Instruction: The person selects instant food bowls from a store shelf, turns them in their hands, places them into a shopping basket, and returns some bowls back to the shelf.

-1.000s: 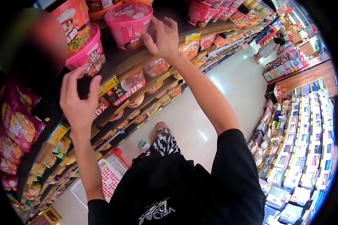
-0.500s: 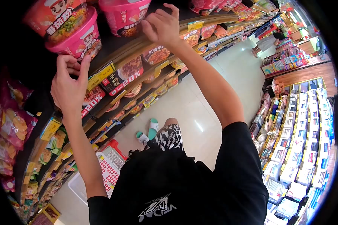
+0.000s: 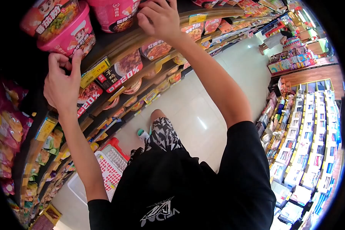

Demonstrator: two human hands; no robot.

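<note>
Two pink instant noodle bowls are stacked at the upper left, the lower bowl (image 3: 74,36) under a tilted upper bowl (image 3: 59,17). My left hand (image 3: 63,80) is at the lower bowl's front, thumb and fingers apart, thumb tip touching its base. Another pink noodle bowl (image 3: 119,17) stands to the right on the same dark shelf. My right hand (image 3: 157,21) is at that bowl's right side, fingers loosely bent and thumb apart from them. Neither hand is wrapped round a bowl. The frame's dark border cuts off the tops of the bowls.
A yellow price tag (image 3: 95,72) sits on the shelf edge below the bowls. Bagged snacks (image 3: 11,115) fill the left side. A white and red shopping basket (image 3: 107,172) stands on the floor by my legs. Stocked shelves (image 3: 303,145) line the right; another person (image 3: 272,40) stands down the aisle.
The bowls and both hands have shifted slightly left and up in view. My right hand is closer to the right bowl's side. One leg shows further forward below.
</note>
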